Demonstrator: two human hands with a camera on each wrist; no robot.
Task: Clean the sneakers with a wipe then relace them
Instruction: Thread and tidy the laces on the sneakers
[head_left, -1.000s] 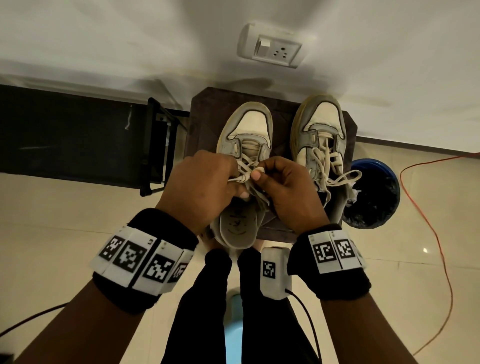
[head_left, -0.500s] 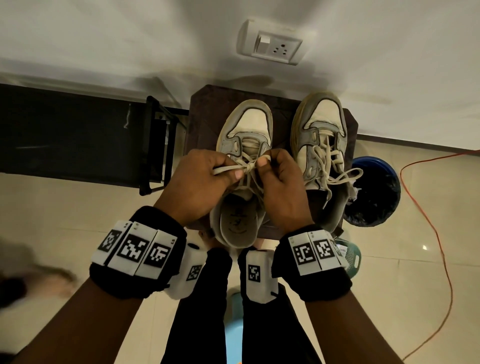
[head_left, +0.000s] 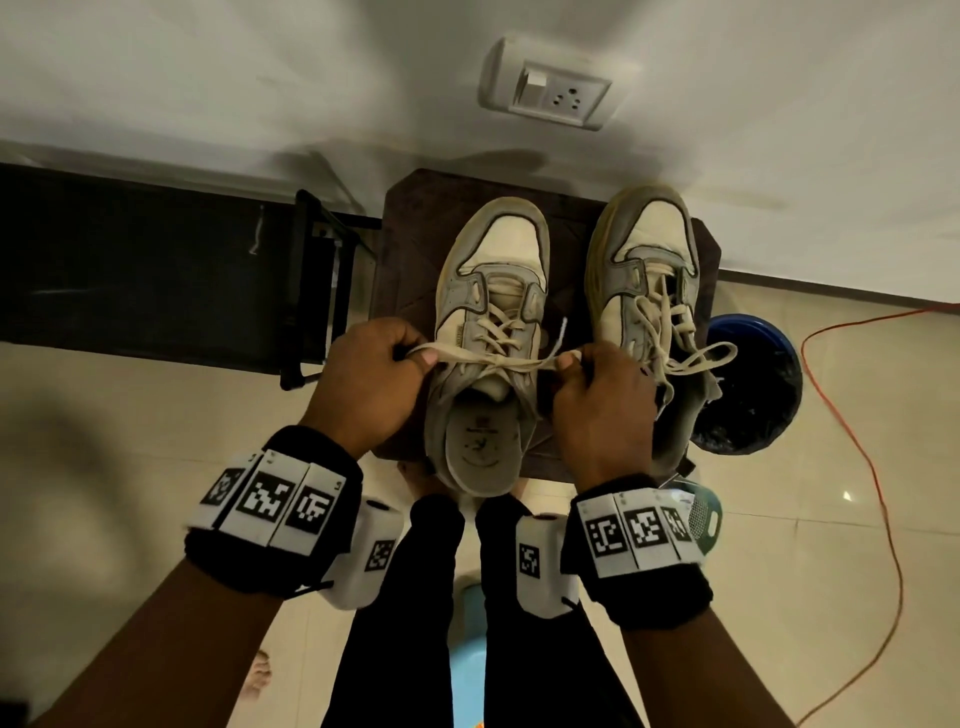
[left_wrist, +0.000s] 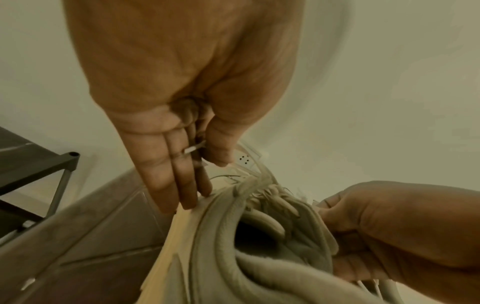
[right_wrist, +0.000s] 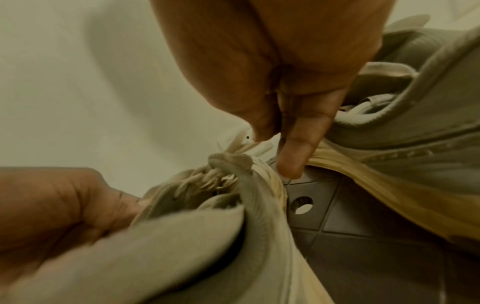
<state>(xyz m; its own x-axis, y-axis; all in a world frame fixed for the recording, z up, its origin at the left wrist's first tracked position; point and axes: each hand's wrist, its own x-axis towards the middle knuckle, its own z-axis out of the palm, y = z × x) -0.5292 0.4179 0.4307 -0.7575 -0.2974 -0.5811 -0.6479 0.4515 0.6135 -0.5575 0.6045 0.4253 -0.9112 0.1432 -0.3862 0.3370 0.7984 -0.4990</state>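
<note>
Two worn white and grey sneakers stand side by side on a dark stool (head_left: 410, 223). The left sneaker (head_left: 493, 291) is laced, and its cream lace (head_left: 498, 358) is stretched sideways across the tongue. My left hand (head_left: 371, 384) pinches the lace's left end; my right hand (head_left: 602, 395) pinches its right end, whose tip (head_left: 561, 332) sticks up. In the left wrist view the lace end (left_wrist: 193, 148) shows between thumb and fingers. The right sneaker (head_left: 649, 291) has its laces (head_left: 685, 353) hanging loosely tied. No wipe is visible.
A black rack (head_left: 311, 291) stands left of the stool. A blue bin with a black liner (head_left: 753, 395) sits to the right, with an orange cable (head_left: 878, 467) trailing over the tiled floor. A wall socket (head_left: 550, 96) is above. My legs stand below the stool.
My hands were close together over the left sneaker's tongue. They have moved apart to either side, pulling the two lace ends out tight.
</note>
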